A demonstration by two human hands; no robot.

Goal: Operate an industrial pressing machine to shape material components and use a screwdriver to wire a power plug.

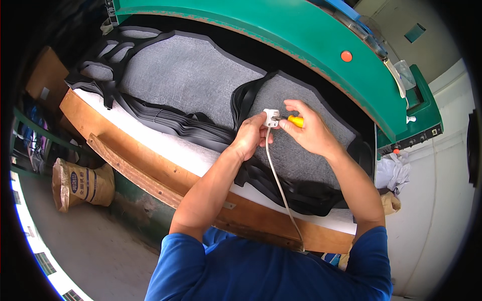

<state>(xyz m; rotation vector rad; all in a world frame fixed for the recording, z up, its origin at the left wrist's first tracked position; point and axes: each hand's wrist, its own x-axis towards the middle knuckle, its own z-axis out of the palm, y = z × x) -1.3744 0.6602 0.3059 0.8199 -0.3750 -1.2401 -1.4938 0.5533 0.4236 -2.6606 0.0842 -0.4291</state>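
Note:
My left hand (247,138) is closed on a small white electrical plug (271,118), pinched between thumb and fingers. From it a white cord (275,173) runs down over the wooden edge toward my body. In my right hand (314,131) is a screwdriver with a short yellow handle (296,121). Its dark end points left and meets the plug's face; my hand partly hides the tool. Both hands are above a stack of grey sheet material (306,155) with black cut edges.
More grey and black cut-out sheets (170,75) lie to the left on a white layer over the wooden table (130,150). A green machine beam (281,25) with an orange-red button arches behind. A brown paper sack (85,185) stands at left, white plastic bags (391,173) at right.

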